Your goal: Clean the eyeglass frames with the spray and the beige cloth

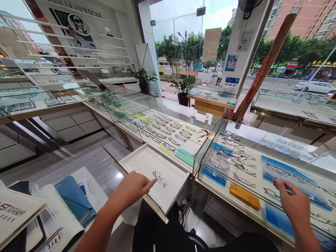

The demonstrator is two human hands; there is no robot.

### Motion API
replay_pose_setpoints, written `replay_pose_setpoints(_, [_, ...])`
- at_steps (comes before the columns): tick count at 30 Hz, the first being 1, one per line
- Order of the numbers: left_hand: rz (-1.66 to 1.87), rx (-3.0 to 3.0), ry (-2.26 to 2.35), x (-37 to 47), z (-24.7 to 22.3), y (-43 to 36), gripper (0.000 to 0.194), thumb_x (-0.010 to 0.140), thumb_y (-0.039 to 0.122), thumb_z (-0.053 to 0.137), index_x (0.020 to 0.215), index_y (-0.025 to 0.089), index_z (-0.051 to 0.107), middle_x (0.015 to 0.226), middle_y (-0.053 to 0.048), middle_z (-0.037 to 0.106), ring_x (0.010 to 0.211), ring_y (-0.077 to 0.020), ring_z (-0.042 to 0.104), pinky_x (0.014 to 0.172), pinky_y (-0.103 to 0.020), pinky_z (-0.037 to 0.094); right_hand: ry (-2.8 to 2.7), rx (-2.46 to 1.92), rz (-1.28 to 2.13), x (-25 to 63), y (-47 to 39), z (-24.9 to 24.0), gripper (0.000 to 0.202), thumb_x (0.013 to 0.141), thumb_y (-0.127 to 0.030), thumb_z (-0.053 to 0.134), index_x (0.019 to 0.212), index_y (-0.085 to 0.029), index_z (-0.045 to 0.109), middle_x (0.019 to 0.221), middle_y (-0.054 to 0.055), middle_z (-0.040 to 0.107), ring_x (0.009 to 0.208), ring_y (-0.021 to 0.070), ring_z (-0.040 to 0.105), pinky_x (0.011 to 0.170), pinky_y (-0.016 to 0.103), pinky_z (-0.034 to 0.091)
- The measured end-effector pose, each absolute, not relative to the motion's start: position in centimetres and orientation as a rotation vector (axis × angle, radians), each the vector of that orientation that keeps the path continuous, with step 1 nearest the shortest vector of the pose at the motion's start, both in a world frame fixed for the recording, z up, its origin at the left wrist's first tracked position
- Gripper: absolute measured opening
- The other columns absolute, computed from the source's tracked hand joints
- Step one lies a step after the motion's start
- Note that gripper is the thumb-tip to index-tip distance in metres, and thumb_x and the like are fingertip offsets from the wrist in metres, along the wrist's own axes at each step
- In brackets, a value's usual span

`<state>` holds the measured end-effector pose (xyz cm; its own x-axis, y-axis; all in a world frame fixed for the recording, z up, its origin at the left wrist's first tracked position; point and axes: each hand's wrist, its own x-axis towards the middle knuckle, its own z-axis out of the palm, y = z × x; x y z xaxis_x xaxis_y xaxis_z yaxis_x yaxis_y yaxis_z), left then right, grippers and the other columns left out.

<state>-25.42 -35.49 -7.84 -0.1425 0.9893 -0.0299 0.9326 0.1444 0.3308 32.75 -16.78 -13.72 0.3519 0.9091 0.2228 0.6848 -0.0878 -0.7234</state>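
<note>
Down by the dark trousers (162,232), I see the left hand (133,187) at the near rim of an open white drawer (139,161), its fingers curled under and its thumb stretched out just beside a pair of clear-lensed glasses (160,179); whether it touches them I can't tell. Over to the right, the right hand (294,199) has thumb and index drawn close together at the glass display case (249,211), near a dark-rimmed frame (271,192); from where I stand, whether that frame is pinched is unclear.

The glasses lie on the drawer's pale floor, lens beside lens, their long axis slanting from the far left toward the near right. Which way the fronts face is too small to make out. I'd judge them light and thin, stiff enough yet easily bent, with slick lenses that would smudge; the bridge or a hinge end looks the best place to take hold.

Just past the drawer, rows of frames (161,131) fill another case, a crumpled cloth (203,134) near its right end. Farther off stand potted plants (183,85), then the street with a white car (316,86).
</note>
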Motion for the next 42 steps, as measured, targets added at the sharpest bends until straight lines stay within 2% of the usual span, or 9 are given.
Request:
replay_pose_setpoints(2, [0.211,1.824,2.225,-24.9,-6.4,-34.5,0.066,0.096,0.066,0.055,0.045,0.024,0.048,0.049,-0.007,0.057,0.048,-0.0225,0.05,0.065,-0.039,0.04,-1.41,-1.822,0.356,32.7,-16.8,-13.7,0.046,0.086,-0.065,0.059,0.093,-0.026,0.083,0.1,0.01,0.085,0.079,0.0362,0.076,0.065,0.044,0.052])
replay_pose_setpoints(4, [0.241,1.84,2.18,-23.8,-4.5,-33.2,0.064,0.096,0.067,0.056,0.048,0.025,0.049,0.051,-0.006,0.056,0.048,-0.0218,0.049,0.062,-0.037,0.038,-1.417,-1.806,0.347,32.6,-16.8,-13.7,0.046,0.086,-0.065,0.06,0.091,-0.026,0.083,0.1,0.01,0.085,0.087,0.038,0.077,0.066,0.044,0.053])
replay_pose_setpoints(7, [0.526,1.918,1.971,-21.1,-2.0,-30.4,0.048,0.09,0.066,0.068,0.061,0.027,0.065,0.066,-0.006,0.067,0.068,-0.0265,0.064,0.078,-0.038,0.048,-1.409,-1.783,0.349,32.5,-16.9,-13.8,0.044,0.087,-0.063,0.06,0.092,-0.025,0.082,0.1,0.01,0.085,0.091,0.0376,0.078,0.071,0.043,0.055])
replay_pose_setpoints(10, [0.841,1.777,1.731,-17.6,-0.4,-26.3,0.036,0.073,0.06,0.087,0.069,0.027,0.073,0.073,-0.004,0.071,0.085,-0.0312,0.07,0.098,-0.044,0.051,-1.398,-1.743,0.36,32.6,-16.8,-13.9,0.043,0.088,-0.061,0.061,0.094,-0.023,0.082,0.098,0.01,0.085,0.092,0.0361,0.079,0.077,0.042,0.057])
replay_pose_setpoints(13, [0.787,2.191,1.488,-13.3,0.1,-21.3,0.034,0.083,0.057,0.082,0.074,0.026,0.073,0.074,-0.003,0.069,0.086,-0.0294,0.07,0.104,-0.047,0.047,-1.405,-1.707,0.346,32.6,-16.6,-14.1,0.043,0.09,-0.059,0.06,0.094,-0.021,0.082,0.099,0.011,0.085,0.094,0.0353,0.079,0.081,0.041,0.058])
replay_pose_setpoints(18, [0.47,2.8,1.162,-5.8,-0.6,-13.6,0.014,0.093,0.033,0.071,0.086,0.021,0.075,0.096,-0.006,0.076,0.095,-0.0259,0.069,0.097,-0.043,0.045,-1.441,-1.652,0.346,32.5,-16.4,-14.0,0.042,0.092,-0.057,0.059,0.092,-0.021,0.081,0.099,0.011,0.084,0.097,0.0329,0.078,0.086,0.039,0.059])
replay_pose_setpoints(25, [0.285,2.922,1.129,-0.9,-4.6,-6.0,0.011,0.078,0.025,0.084,0.089,0.022,0.082,0.131,-0.01,0.076,0.125,-0.0325,0.061,0.104,-0.043,0.041,-1.469,-1.596,0.344,32.2,-16.4,-13.8,0.043,0.094,-0.058,0.058,0.09,-0.021,0.079,0.097,0.01,0.083,0.093,0.0299,0.077,0.086,0.038,0.059])
replay_pose_setpoints(34, [0.004,2.847,1.147,1.9,-4.6,-2.9,0.007,0.077,0.029,0.083,0.082,0.024,0.084,0.094,-0.009,0.082,0.11,-0.0308,0.065,0.094,-0.039,0.042,-1.458,-1.602,0.358,31.9,-16.3,-13.8,0.043,0.094,-0.057,0.057,0.087,-0.021,0.079,0.093,0.01,0.082,0.09,0.0295,0.076,0.082,0.037,0.056])
replay_pose_setpoints(42, [-0.094,2.853,1.151,0.0,-2.2,-6.5,0.007,0.083,0.02,0.077,0.084,0.021,0.084,0.095,-0.01,0.083,0.112,-0.0308,0.064,0.097,-0.039,0.04,-1.443,-1.654,0.381,32.3,-16.4,-13.9,0.041,0.091,-0.058,0.06,0.088,-0.022,0.08,0.097,0.01,0.085,0.091,0.0313,0.078,0.079,0.036,0.056])
